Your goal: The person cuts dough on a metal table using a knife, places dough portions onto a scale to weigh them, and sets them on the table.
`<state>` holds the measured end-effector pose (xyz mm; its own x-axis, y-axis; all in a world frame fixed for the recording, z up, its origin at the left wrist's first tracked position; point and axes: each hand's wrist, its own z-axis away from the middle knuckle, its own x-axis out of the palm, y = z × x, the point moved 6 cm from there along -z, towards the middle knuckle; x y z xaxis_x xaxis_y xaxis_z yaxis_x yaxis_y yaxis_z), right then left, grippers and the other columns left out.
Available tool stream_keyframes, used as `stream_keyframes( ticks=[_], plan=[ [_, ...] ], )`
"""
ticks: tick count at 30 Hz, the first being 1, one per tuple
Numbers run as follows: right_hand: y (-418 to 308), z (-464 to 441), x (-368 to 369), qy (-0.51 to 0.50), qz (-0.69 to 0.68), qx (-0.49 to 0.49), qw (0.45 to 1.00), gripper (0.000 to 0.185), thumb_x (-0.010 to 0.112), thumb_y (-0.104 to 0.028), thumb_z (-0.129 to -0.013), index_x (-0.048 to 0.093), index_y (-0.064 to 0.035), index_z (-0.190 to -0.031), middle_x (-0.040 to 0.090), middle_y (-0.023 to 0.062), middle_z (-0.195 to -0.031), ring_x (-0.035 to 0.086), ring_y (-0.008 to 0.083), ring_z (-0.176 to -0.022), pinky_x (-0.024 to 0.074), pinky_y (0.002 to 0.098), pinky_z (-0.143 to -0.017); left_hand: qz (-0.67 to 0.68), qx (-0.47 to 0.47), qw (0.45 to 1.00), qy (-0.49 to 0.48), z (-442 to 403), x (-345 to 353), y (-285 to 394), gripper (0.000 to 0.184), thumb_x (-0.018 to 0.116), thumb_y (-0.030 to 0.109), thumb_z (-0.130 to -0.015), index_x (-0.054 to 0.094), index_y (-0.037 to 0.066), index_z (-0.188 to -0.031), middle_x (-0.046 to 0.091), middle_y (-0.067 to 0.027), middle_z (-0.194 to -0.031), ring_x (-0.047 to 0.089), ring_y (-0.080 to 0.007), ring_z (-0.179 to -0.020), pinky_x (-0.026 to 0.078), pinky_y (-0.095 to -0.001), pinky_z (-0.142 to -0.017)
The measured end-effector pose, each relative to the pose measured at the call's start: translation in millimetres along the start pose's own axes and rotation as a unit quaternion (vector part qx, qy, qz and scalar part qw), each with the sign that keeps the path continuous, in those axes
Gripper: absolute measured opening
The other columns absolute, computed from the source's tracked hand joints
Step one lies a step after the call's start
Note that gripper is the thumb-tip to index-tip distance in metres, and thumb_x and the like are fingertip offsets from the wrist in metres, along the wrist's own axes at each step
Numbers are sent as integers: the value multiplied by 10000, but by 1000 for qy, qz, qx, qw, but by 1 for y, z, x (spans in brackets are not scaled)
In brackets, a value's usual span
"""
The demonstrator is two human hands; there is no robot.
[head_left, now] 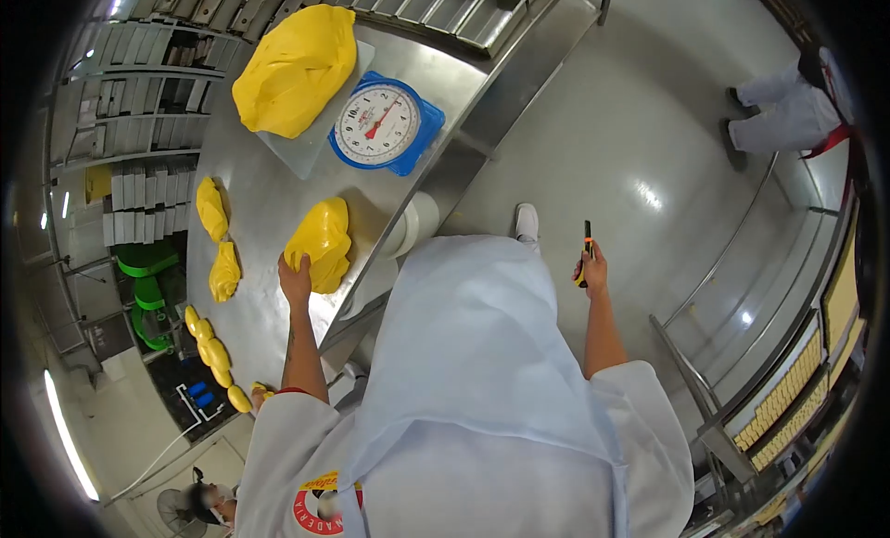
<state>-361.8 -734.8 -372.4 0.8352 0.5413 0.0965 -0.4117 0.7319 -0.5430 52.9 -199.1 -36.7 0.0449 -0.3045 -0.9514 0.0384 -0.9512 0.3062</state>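
Note:
My left hand (pixel 296 280) is at the near left edge of a smooth yellow dough lump (pixel 321 245), its fingers curled against the side and partly hidden by it. The lump rests on the steel table (pixel 269 320). Away from the table, over the floor, my right hand (pixel 594 268) is closed around a box cutter (pixel 585 250) with a black and orange-yellow handle, pointing up and forward. Beyond the lump stands a blue dial scale (pixel 380 122). A much larger mass of yellow dough (pixel 298 70) sits beside it, partly over a clear sheet (pixel 311 150).
Smaller dough pieces (pixel 223 271) and a row of several dough balls (pixel 212 352) line the table's left side. Metal pans (pixel 454 14) stand at the far end. Another person (pixel 788 111) is at the right; one more (pixel 209 501) is at lower left. A rail (pixel 691 371) borders the floor.

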Motion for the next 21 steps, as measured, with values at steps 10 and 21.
stream_keyframes(
  ticks=[10, 21],
  plan=[
    [45, -11, -23, 16, -24, 59, 998, 567, 503, -112, -1021, 319, -195, -1551, 502, 49, -686, 522, 164, -518, 505, 357, -450, 11, -10, 993, -121, -19, 3, -31, 572, 689, 192, -865, 518, -24, -1365, 634, -170, -1277, 620, -282, -1153, 466, -363, -1000],
    [30, -8, -25, 21, -7, 33, 999, 566, 493, -109, -1022, 314, -176, -1554, 494, 50, -685, 518, 158, -525, 505, 349, -467, -48, -26, 994, -90, -20, 0, -18, 650, 731, 278, -800, 513, -34, -1328, 634, -247, -1247, 615, -382, -1161, 469, -420, -1008]
  ],
)
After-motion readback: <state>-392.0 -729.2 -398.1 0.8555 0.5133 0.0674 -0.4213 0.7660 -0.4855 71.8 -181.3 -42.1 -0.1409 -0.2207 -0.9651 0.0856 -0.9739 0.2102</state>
